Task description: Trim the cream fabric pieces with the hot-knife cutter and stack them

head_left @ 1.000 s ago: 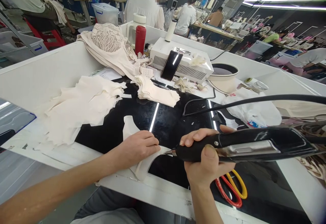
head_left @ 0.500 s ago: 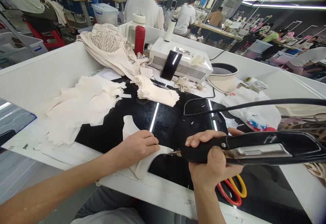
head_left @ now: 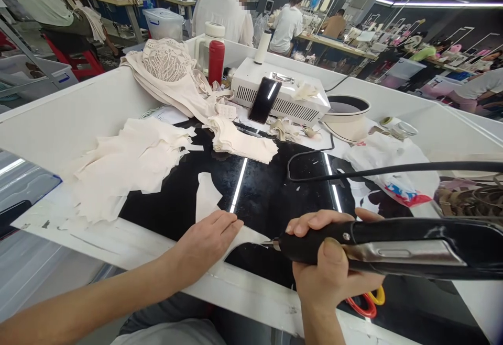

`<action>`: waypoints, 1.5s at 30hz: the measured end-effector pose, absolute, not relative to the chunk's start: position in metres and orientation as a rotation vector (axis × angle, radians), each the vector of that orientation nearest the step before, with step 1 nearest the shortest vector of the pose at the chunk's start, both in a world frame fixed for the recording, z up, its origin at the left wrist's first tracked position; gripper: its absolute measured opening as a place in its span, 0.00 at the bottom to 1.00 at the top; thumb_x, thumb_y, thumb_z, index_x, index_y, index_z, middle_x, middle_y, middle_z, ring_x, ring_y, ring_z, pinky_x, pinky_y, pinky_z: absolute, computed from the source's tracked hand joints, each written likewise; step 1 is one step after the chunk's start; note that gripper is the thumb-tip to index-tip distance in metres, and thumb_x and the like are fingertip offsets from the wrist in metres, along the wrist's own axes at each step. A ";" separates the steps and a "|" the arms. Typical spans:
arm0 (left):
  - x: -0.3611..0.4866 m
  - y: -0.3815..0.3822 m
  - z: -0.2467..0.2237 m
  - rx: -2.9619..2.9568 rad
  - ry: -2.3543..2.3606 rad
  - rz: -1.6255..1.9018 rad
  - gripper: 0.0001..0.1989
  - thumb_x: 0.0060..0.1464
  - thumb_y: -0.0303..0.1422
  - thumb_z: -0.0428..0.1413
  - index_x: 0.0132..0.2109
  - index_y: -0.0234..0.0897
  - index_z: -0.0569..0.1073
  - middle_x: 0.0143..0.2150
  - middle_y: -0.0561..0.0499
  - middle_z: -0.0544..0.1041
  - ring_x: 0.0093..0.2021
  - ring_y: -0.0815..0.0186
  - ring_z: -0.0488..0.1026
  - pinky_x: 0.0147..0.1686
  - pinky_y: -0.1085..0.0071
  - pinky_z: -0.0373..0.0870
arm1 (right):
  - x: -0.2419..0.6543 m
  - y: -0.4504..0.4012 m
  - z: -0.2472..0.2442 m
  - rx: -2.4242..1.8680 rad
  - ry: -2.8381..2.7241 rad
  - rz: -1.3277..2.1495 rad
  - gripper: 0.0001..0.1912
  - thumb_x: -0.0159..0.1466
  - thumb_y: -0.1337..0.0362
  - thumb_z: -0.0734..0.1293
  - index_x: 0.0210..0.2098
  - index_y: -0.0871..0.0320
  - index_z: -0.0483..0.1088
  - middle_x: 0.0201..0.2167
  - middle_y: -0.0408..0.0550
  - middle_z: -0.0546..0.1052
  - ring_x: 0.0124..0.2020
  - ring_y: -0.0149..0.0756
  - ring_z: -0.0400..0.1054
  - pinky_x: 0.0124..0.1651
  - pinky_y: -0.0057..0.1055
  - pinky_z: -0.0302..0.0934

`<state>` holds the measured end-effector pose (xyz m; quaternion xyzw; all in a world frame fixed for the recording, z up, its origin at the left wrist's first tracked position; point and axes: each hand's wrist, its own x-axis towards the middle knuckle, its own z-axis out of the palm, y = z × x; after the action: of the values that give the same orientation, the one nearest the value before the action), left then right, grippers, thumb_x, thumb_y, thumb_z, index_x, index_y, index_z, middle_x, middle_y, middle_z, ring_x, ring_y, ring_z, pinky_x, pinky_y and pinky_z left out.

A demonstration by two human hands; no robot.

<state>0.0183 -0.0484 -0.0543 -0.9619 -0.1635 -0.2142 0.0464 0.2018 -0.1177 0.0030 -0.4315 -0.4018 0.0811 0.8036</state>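
My left hand [head_left: 210,237] lies flat over a cream fabric piece [head_left: 208,196], its fingers stretched out and pressing it onto the black glossy board [head_left: 267,177]. The piece's pointed right end reaches out past my fingertips. My right hand [head_left: 328,266] is wrapped round a black corded hot knife [head_left: 377,240] with a metal lever along its side. The thin metal tip points left and meets the pointed end of the fabric. Behind my right wrist, scissors with red and yellow handles [head_left: 363,305] are partly hidden.
A heap of cream cut pieces [head_left: 129,162] lies left, a neater stack [head_left: 241,143] ahead. Behind stand a white metal box [head_left: 279,91], a phone [head_left: 265,100], a red bottle [head_left: 216,62] and cream bras [head_left: 168,73]. The black cable [head_left: 393,170] crosses right, near a plastic bag [head_left: 396,167].
The hot knife and my right hand have dropped slightly in view, covering more of the scissors. My left hand has shifted a little on the fabric, and the piece's upper end sits slightly further right.
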 end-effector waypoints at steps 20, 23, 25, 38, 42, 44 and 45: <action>0.014 -0.041 -0.050 -3.023 -0.341 -0.660 0.17 0.63 0.12 0.46 0.53 0.27 0.71 0.45 0.43 0.79 0.46 0.60 0.78 0.49 0.66 0.78 | 0.194 -0.130 0.004 -0.950 -0.867 0.171 0.23 0.63 0.65 0.75 0.56 0.51 0.69 0.32 0.39 0.76 0.26 0.33 0.71 0.29 0.36 0.72; 0.013 -0.043 -0.054 -3.002 -0.334 -0.594 0.17 0.65 0.13 0.48 0.54 0.30 0.72 0.47 0.44 0.80 0.48 0.61 0.78 0.51 0.65 0.76 | 0.193 -0.131 0.003 -0.955 -0.876 0.173 0.23 0.63 0.64 0.75 0.56 0.51 0.69 0.32 0.39 0.76 0.26 0.33 0.71 0.29 0.37 0.72; 0.015 -0.045 -0.057 -2.992 -0.327 -0.541 0.13 0.68 0.16 0.50 0.54 0.31 0.73 0.47 0.45 0.80 0.49 0.60 0.78 0.52 0.64 0.75 | 0.192 -0.132 0.003 -0.962 -0.882 0.176 0.23 0.63 0.64 0.75 0.56 0.51 0.69 0.33 0.39 0.76 0.27 0.33 0.71 0.29 0.37 0.72; 0.020 -0.071 -0.047 -2.898 -0.463 -0.438 0.40 0.50 0.57 0.71 0.61 0.35 0.73 0.47 0.45 0.79 0.47 0.55 0.76 0.48 0.61 0.72 | 0.191 -0.136 0.001 -0.934 -0.933 0.173 0.24 0.65 0.66 0.74 0.58 0.53 0.68 0.34 0.39 0.77 0.28 0.33 0.72 0.32 0.38 0.74; 0.021 -0.075 -0.045 -2.879 -0.487 -0.444 0.45 0.46 0.61 0.71 0.62 0.38 0.73 0.49 0.45 0.79 0.48 0.54 0.75 0.51 0.60 0.71 | 0.190 -0.138 0.001 -0.944 -0.924 0.168 0.23 0.65 0.65 0.73 0.58 0.53 0.68 0.34 0.39 0.77 0.28 0.33 0.72 0.32 0.38 0.74; 0.022 -0.077 -0.045 -2.869 -0.504 -0.445 0.46 0.44 0.61 0.71 0.62 0.39 0.73 0.50 0.44 0.79 0.49 0.54 0.75 0.51 0.61 0.70 | 0.190 -0.137 0.003 -0.944 -0.913 0.177 0.23 0.64 0.65 0.74 0.57 0.54 0.67 0.34 0.39 0.77 0.27 0.33 0.72 0.31 0.37 0.74; 0.022 -0.078 -0.045 -2.865 -0.514 -0.449 0.46 0.44 0.61 0.71 0.62 0.39 0.73 0.50 0.44 0.79 0.50 0.54 0.75 0.52 0.61 0.70 | 0.191 -0.136 0.005 -0.941 -0.902 0.180 0.23 0.64 0.65 0.74 0.57 0.54 0.68 0.33 0.39 0.77 0.27 0.33 0.71 0.30 0.37 0.73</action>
<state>0.0222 -0.0781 -0.0455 -0.9681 -0.1738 -0.1517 0.0981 0.1906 -0.1359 0.0046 -0.4375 -0.4192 0.0834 0.7911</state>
